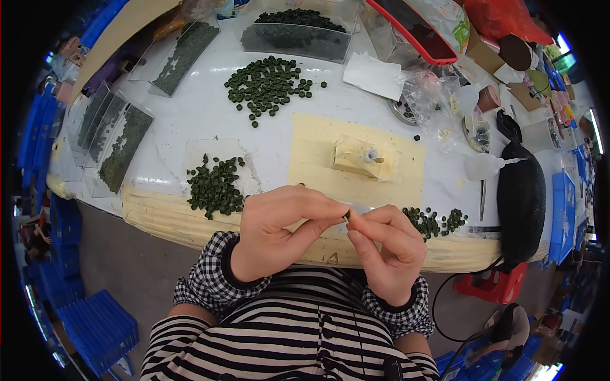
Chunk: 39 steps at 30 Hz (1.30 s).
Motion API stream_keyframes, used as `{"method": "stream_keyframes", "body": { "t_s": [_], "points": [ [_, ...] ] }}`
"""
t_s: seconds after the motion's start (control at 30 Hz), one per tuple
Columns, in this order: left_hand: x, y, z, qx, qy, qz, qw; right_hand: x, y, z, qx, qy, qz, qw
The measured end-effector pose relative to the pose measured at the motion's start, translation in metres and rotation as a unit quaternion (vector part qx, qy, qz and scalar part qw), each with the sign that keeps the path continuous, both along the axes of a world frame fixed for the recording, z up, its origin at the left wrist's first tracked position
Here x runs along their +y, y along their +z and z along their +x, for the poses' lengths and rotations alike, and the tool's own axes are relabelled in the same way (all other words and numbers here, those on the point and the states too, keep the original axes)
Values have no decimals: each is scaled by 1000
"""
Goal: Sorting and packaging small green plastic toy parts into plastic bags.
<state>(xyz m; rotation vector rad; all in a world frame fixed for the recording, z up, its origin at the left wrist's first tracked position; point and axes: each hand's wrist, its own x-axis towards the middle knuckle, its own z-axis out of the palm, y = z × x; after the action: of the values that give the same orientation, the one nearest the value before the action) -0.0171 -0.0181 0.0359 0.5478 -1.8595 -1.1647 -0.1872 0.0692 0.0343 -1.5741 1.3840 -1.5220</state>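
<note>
Between the fingertips of both hands is a small dark round piece (pixel 346 215), held just above the table's near edge. My left hand (pixel 276 228) pinches it with thumb and forefinger. From the other side my right hand (pixel 391 251) pinches it too, its other fingers curled in. Left of my left hand lies a pile of small dark green round pieces (pixel 215 186). A smaller pile of like pieces (pixel 424 222) sits just beyond my right hand. Ahead, on a yellowish sheet (pixel 311 155), stands a taped block (pixel 356 166) with a small pale cup-like part (pixel 370 155) on top.
A larger green pile (pixel 265 86) lies farther back, before a clear bin (pixel 295 44) of pieces. More clear bins (pixel 127 146) stand at left. To the right are a white squeeze bottle (pixel 481 167) and a long black padded object (pixel 522 190). A red-cased phone (pixel 419 28) is far right.
</note>
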Motion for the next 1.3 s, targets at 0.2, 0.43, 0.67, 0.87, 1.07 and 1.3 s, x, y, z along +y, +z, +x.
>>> {"method": "stream_keyframes", "body": {
  "t_s": [0.2, 0.43, 0.67, 0.87, 1.07, 1.3],
  "points": [
    [1, -2, 3, 97, -49, 347, 932, -6, 0, 2, 37, 2, -31, 999],
    [-2, 0, 5, 14, 10, 51, 999, -5, -1, 5, -13, 21, -12, 1000],
    [2, 0, 5, 62, -46, 329, 941, -5, 1, 7, 123, -23, -76, 989],
    [-5, -7, 7, 168, -140, 526, 822, -6, 3, 5, 82, -22, -75, 994],
    [-8, -15, 13, 218, -192, 559, 777, -7, 8, 7, 106, -42, -78, 990],
    [-8, -15, 12, 217, -190, 552, 782, -9, 9, 8, 145, -51, -103, 983]
  ]
}}
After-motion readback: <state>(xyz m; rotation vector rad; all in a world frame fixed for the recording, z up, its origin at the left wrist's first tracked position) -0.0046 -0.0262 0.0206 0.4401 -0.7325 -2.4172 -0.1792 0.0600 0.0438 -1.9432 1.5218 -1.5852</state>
